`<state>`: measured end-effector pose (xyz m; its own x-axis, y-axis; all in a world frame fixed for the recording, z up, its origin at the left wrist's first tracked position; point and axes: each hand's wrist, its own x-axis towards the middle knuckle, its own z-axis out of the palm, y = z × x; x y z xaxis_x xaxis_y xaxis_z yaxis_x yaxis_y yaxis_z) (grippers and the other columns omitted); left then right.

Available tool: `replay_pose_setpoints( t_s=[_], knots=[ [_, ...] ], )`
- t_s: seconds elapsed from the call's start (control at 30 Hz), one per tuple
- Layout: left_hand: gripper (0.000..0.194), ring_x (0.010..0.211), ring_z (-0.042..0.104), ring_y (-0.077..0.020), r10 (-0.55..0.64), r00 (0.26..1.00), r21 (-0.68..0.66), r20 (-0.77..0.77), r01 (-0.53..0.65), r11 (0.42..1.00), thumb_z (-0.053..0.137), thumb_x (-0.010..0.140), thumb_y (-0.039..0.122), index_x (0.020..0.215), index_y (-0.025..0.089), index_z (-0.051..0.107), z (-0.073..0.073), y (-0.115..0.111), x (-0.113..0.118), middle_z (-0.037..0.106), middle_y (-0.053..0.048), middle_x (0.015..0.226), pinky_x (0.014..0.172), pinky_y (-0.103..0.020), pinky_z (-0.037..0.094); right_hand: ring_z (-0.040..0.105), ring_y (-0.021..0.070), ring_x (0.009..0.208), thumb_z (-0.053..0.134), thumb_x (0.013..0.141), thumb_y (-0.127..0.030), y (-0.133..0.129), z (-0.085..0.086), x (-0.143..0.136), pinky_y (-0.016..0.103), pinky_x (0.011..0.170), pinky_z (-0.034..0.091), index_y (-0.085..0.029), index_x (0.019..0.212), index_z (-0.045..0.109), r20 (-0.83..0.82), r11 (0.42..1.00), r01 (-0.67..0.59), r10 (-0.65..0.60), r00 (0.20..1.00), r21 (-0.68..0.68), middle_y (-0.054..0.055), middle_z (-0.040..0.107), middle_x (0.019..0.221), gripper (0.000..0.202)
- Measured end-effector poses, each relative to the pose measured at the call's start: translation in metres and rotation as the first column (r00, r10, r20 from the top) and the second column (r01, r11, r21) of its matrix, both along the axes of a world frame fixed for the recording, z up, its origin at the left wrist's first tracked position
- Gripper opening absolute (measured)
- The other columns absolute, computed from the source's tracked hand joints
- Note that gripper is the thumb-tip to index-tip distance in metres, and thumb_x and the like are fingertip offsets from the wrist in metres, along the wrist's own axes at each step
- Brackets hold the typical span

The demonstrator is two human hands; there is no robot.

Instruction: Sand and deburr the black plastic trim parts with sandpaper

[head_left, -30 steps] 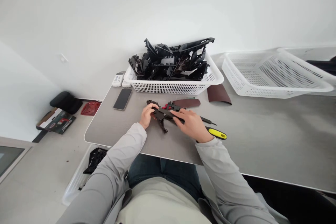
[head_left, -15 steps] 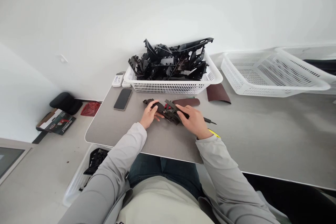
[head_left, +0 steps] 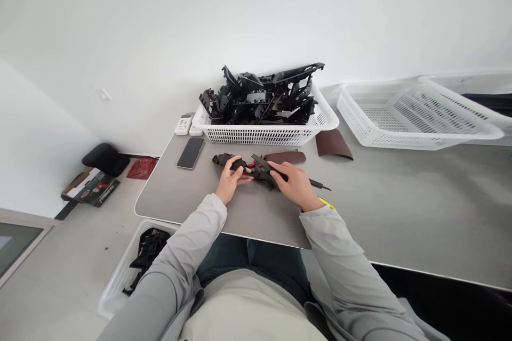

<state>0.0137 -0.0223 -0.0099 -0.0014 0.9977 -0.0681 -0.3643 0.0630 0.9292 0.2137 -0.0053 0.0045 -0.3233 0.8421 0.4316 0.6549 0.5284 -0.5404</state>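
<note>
Between hands (head_left: 229, 181) (head_left: 298, 184), leftward-slanted dark bar (head_left: 262, 162).

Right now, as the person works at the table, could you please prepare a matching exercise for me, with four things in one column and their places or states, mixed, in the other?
Things:
1. Left hand
2. Phone
3. Red plastic packet
4. Right hand

Places or states:
A. on the floor
B. with fingers on a long flat dark bar
C. holding a chunky black part
D. lying on the table

Right pairs: 1-C, 2-D, 3-A, 4-B
</note>
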Motion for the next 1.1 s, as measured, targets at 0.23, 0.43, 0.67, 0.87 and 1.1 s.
replay_pose_setpoints(
  t_s=[0.23, 0.43, 0.67, 0.87, 1.1],
  knots=[
    [0.065, 0.081, 0.07, -0.0186, 0.093, 0.995, 0.071, 0.038, -0.096, 0.993, 0.071, 0.07, 0.047, 0.127, 0.029, 0.045, -0.0012, 0.001, -0.0019, 0.068, -0.004, 0.093, 0.081, -0.034, 0.053, 0.061, 0.0212, 0.073, 0.043, 0.09, -0.032, -0.0022, 0.0032, -0.0012, 0.034, 0.068, 0.049, -0.019, 0.119, 0.065, -0.011, 0.984, -0.16, 0.16, 0.987, -0.075, 0.007, 0.064, 0.08, 0.039],
    [0.061, 0.082, 0.069, -0.0176, 0.12, 0.993, 0.11, 0.017, -0.121, 0.987, 0.069, 0.073, 0.045, 0.127, 0.03, 0.046, -0.0043, 0.0001, -0.0001, 0.066, -0.003, 0.098, 0.083, -0.034, 0.052, 0.064, 0.024, 0.091, 0.044, 0.09, -0.028, -0.0054, 0.0025, -0.0059, 0.038, 0.081, 0.049, -0.021, 0.12, 0.064, 0.011, 0.97, -0.199, 0.203, 0.979, -0.14, 0.009, 0.071, 0.102, 0.037],
    [0.056, 0.078, 0.065, -0.0165, 0.167, 0.984, 0.133, -0.064, -0.157, 0.979, 0.076, 0.067, 0.034, 0.117, 0.026, 0.051, -0.0034, 0.0003, 0.0007, 0.066, -0.003, 0.089, 0.081, -0.035, 0.053, 0.066, 0.0239, 0.091, 0.044, 0.089, -0.027, -0.0065, 0.0028, -0.0046, 0.037, 0.08, 0.051, -0.02, 0.12, 0.064, 0.008, 0.977, -0.147, 0.15, 0.989, -0.154, 0.009, 0.072, 0.102, 0.038],
    [0.062, 0.076, 0.063, -0.0144, 0.218, 0.955, 0.133, -0.203, -0.194, 0.972, 0.075, 0.066, 0.026, 0.122, 0.024, 0.05, -0.0086, 0.0029, 0.0022, 0.064, -0.001, 0.086, 0.077, -0.031, 0.053, 0.067, 0.0238, 0.091, 0.045, 0.089, -0.026, -0.008, 0.0006, -0.0065, 0.036, 0.08, 0.051, -0.021, 0.12, 0.065, 0.086, 0.977, -0.145, 0.16, 0.983, -0.159, 0.008, 0.072, 0.102, 0.037],
    [0.076, 0.065, 0.063, -0.0117, 0.174, 0.976, -0.125, -0.128, -0.19, 0.974, 0.066, 0.071, 0.013, 0.138, 0.03, 0.035, -0.0057, 0.0047, -0.0028, 0.061, 0.001, 0.084, 0.074, -0.035, 0.056, 0.066, 0.0246, 0.098, 0.046, 0.089, -0.026, -0.008, -0.0003, -0.0063, 0.036, 0.084, 0.051, -0.022, 0.12, 0.065, 0.145, 0.975, -0.134, 0.16, 0.976, -0.176, 0.007, 0.072, 0.109, 0.036]
  ],
)
